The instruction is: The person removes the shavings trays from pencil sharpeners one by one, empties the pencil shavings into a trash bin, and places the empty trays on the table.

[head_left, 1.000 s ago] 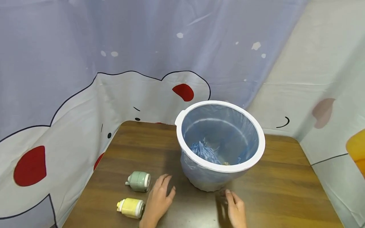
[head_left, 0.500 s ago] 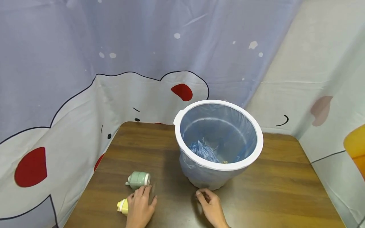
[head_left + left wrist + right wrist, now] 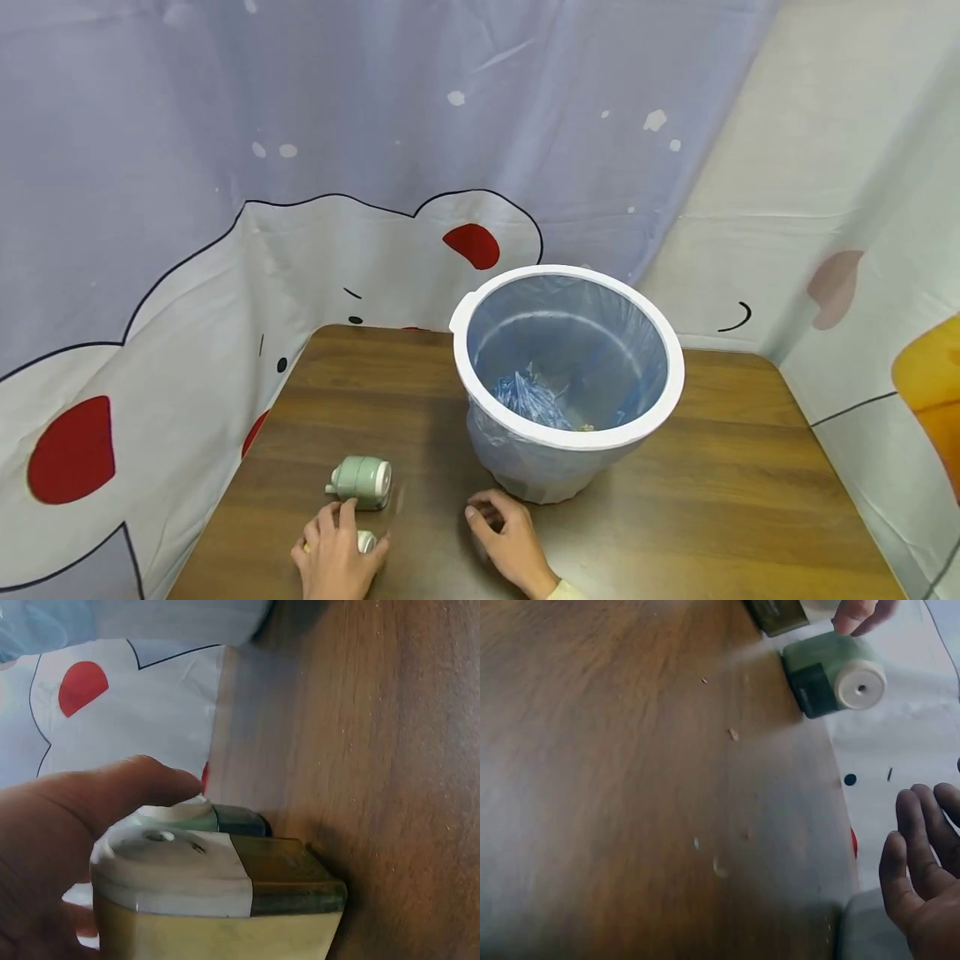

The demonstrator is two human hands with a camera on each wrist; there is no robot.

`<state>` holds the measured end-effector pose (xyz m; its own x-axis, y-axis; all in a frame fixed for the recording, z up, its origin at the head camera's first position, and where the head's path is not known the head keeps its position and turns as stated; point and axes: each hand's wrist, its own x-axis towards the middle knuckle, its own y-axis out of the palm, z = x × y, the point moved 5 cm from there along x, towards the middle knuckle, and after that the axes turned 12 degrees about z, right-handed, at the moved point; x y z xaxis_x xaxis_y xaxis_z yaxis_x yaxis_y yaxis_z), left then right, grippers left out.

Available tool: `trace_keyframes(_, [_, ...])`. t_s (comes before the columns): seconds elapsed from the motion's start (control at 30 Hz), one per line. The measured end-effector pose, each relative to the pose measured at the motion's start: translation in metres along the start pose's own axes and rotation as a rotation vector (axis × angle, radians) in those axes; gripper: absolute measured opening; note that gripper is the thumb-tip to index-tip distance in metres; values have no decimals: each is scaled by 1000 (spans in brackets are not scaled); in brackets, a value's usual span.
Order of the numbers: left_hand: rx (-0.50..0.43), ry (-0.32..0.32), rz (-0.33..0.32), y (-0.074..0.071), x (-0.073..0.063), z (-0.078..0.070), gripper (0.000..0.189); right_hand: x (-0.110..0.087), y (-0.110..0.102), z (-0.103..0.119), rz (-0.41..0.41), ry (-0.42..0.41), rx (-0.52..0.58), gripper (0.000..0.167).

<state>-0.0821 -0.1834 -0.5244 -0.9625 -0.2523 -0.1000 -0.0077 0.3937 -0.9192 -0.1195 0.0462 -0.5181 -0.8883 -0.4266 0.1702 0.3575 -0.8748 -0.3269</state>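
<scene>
My left hand (image 3: pixel 337 554) is over the yellow pencil sharpener (image 3: pixel 217 937), its fingers and thumb curled round the body; from the head view most of the sharpener is hidden. The white end with a dark see-through shavings box faces the left wrist camera. Just beyond lies a green pencil sharpener (image 3: pixel 360 481), its round white face with a small hole visible in the right wrist view. My right hand (image 3: pixel 510 537) holds nothing, fingers loosely curled, low over the table in front of the bin.
A white-rimmed bin (image 3: pixel 660 408) lined with a clear bag stands on the wooden table (image 3: pixel 735 500), with crumpled blue plastic (image 3: pixel 528 400) inside. Small crumbs (image 3: pixel 733 734) dot the tabletop. A patterned curtain (image 3: pixel 360 108) hangs behind and along both sides.
My left hand has moved left and down from beside the green sharpener onto the yellow one. My right hand has shifted left along the bin's front. Bin and green sharpener stay put.
</scene>
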Motion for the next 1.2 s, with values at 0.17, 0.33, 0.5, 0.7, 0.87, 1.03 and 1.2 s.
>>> trace_keyframes(0.17, [-54, -137, 69, 2, -2, 9, 79, 5, 11, -1, 28, -71, -9, 11])
trace_keyframes(0.33, [-124, -178, 120, 4, -3, 12, 73, 7, 28, -17, 56, -174, -48, 14])
trace_keyframes(0.5, [-144, -158, 70, 3, -3, 12, 65, 8, 45, -29, 125, -229, -136, 21])
trace_keyframes(0.7, [-160, -146, -27, 4, -5, 11, 61, 10, 67, -28, 232, -280, -224, 31])
trace_keyframes(0.87, [-157, -138, -44, 4, -3, 8, 50, 13, 84, -28, 314, -249, -299, 39])
trace_keyframes(1.03, [-159, -137, -42, 5, -2, 8, 46, 17, 99, -30, 412, -168, -366, 46])
trace_keyframes(1.2, [-160, -122, -37, 6, 0, 6, 46, 20, 110, -27, 460, -131, -448, 53])
